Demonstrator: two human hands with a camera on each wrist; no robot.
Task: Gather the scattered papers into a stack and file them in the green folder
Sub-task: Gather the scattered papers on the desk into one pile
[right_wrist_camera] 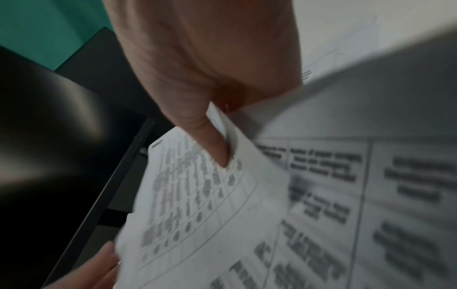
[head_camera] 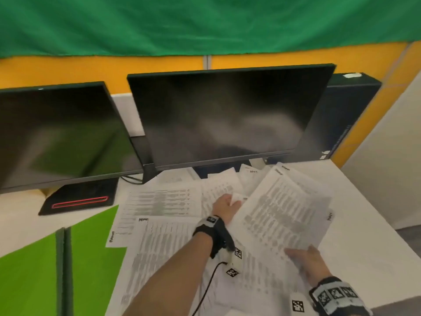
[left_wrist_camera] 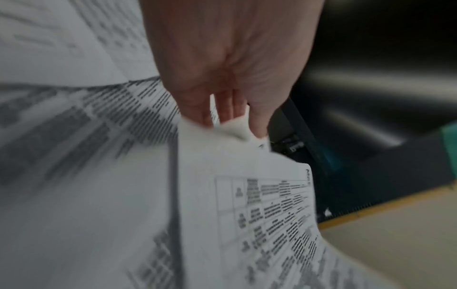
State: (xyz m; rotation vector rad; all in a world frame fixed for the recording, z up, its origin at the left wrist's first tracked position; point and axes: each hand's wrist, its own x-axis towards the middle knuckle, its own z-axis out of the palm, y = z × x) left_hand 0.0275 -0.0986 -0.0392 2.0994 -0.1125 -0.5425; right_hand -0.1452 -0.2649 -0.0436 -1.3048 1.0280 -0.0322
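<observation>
Printed sheets lie scattered and overlapping on the white desk (head_camera: 355, 254), among them a wide one (head_camera: 164, 201) and another nearer me (head_camera: 159, 247). A small bundle of sheets (head_camera: 280, 215) is lifted and tilted above them. My left hand (head_camera: 230, 200) pinches its far left corner; in the left wrist view the fingertips (left_wrist_camera: 257, 129) crumple that paper edge (left_wrist_camera: 232, 136). My right hand (head_camera: 296, 254) grips the near edge, and the thumb (right_wrist_camera: 215, 148) presses on the top sheet (right_wrist_camera: 197, 195). The green folder (head_camera: 34, 277) lies open at the lower left.
Two dark monitors (head_camera: 57, 133) (head_camera: 223, 115) stand across the back, the left one on a base with a red strip (head_camera: 79, 199). A dark box (head_camera: 350, 115) sits at the back right. A black cable (head_camera: 205, 290) runs from my left wrist. The desk ends at the right.
</observation>
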